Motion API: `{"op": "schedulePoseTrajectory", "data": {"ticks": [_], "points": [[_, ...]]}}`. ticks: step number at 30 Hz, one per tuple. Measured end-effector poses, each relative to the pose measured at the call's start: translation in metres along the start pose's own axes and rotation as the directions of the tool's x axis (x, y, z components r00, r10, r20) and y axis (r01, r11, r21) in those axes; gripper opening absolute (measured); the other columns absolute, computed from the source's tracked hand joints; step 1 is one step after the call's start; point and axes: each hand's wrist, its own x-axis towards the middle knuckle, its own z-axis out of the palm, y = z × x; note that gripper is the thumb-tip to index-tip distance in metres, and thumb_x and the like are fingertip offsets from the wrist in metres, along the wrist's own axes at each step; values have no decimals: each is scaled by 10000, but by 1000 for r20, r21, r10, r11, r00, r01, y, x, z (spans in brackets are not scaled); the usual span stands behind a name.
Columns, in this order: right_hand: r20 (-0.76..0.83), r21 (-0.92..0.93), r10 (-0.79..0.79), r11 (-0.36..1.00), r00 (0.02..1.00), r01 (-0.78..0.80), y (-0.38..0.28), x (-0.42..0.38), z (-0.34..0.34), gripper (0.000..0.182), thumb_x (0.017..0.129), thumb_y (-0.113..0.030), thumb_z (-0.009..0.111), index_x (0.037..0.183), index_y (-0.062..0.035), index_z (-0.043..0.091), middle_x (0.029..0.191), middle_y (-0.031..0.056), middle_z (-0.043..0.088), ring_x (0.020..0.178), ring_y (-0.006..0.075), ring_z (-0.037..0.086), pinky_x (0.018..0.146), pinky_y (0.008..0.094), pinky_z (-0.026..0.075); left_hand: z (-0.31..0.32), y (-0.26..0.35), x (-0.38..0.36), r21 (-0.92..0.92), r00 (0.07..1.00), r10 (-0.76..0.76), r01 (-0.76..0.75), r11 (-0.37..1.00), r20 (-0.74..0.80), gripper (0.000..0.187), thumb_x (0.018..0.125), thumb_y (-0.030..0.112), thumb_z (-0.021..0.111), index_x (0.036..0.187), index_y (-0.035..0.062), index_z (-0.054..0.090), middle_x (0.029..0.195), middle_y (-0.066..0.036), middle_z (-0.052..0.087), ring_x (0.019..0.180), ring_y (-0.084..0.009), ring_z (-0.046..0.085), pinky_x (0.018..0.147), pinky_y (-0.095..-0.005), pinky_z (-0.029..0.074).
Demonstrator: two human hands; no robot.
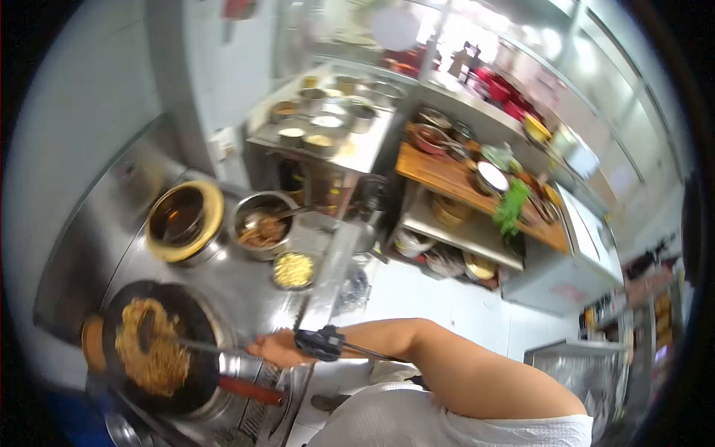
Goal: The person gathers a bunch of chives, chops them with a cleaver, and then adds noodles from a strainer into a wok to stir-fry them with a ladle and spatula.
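Observation:
My right hand [281, 348] is closed around the handle of a long metal ladle [205, 346]. The bowl of the ladle rests in a dark wok [199, 313], among light brown strands of food [160, 369] that look like noodles. A red-brown wok handle [249, 390] points to the right, just below my right hand and apart from it. On my right wrist sits a black strapped device [320, 343]. My left hand is outside the picture.
Behind the wok stand a yellow-rimmed pot [214, 212], a steel bowl [242, 205] with brown food and a spoon, and a bowl of chopped yellow food [293, 270]. Several containers fill a side table [361, 156]. Farther right are a wooden counter [428, 170] with green leaves [512, 206] and a white freezer [555, 287].

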Motion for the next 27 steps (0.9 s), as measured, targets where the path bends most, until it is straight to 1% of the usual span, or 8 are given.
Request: {"op": "schedulePoseTrajectory", "data": {"ticks": [1, 4, 5, 9, 13, 15, 23, 27], "points": [[-29, -597, -617, 642, 786, 482, 46, -8, -1, 359, 809, -304, 473, 1037, -29, 442, 852, 155, 517, 765, 300, 561, 646, 372, 462, 17, 23, 11, 25, 999, 10, -11, 1000, 43, 128, 745, 136, 564, 719, 28, 501, 632, -99, 507, 536, -249, 498, 498, -370, 427], [-265, -460, -683, 710, 680, 533, 158, -55, -38, 374, 786, -210, 509, 1103, -32, 420, 943, 191, 533, 792, 342, 554, 644, 391, 461, 76, 77, 26, 127, 986, 43, -64, 990, 163, 126, 754, 139, 557, 728, 29, 504, 631, -88, 502, 533, -236, 492, 499, -359, 430], [-266, -279, -327, 927, 907, 252, 175, -94, -62, 373, 788, -194, 496, 1119, -38, 421, 949, 199, 553, 820, 347, 555, 677, 389, 457, 100, 90, 28, 151, 978, 45, -77, 986, 204, 125, 757, 141, 555, 730, 29, 505, 630, -84, 500, 532, -231, 490, 499, -356, 431], [-446, -1, 283, 948, 849, -317, 382, -147, -73, 313, 698, -116, 466, 979, 8, 524, 915, 234, 558, 854, 373, 544, 704, 407, 441, 213, 134, 22, 286, 926, 50, -167, 944, 374, 124, 769, 145, 546, 742, 30, 509, 629, -70, 493, 528, -214, 483, 501, -341, 435], [-270, 352, 365, 899, 891, -261, 467, -204, -100, 315, 698, -84, 454, 982, 33, 527, 675, 128, 594, 543, 207, 571, 470, 311, 452, 318, 162, 1, 451, 841, -8, -282, 847, 541, 124, 781, 149, 537, 753, 31, 513, 627, -56, 486, 524, -197, 475, 502, -327, 439], [-650, 413, 270, 910, 711, 32, 525, -189, -102, 245, 683, -42, 438, 885, 51, 543, 615, 119, 592, 468, 198, 556, 409, 301, 426, 366, 172, -9, 515, 796, -61, -329, 791, 602, 125, 787, 151, 533, 759, 31, 515, 626, -48, 483, 522, -188, 471, 503, -320, 441], [-617, 678, 398, 707, 679, 201, 531, -295, -230, 152, 713, -61, 412, 640, 32, 507, 528, 127, 547, 413, 182, 531, 381, 306, 443, 578, 201, -42, 587, 541, -258, -624, 515, 801, 130, 812, 160, 515, 781, 34, 522, 623, -19, 469, 515, -154, 456, 505, -290, 449], [-656, 723, 534, 648, 533, 240, 643, -324, -235, 165, 706, -106, 450, 836, -54, 537, 651, 89, 579, 550, 211, 577, 482, 325, 469, 709, 201, -63, 73, -16, -225, -921, 382, 974, 135, 824, 164, 506, 793, 35, 526, 622, -5, 462, 511, -136, 449, 507, -276, 452]]}}
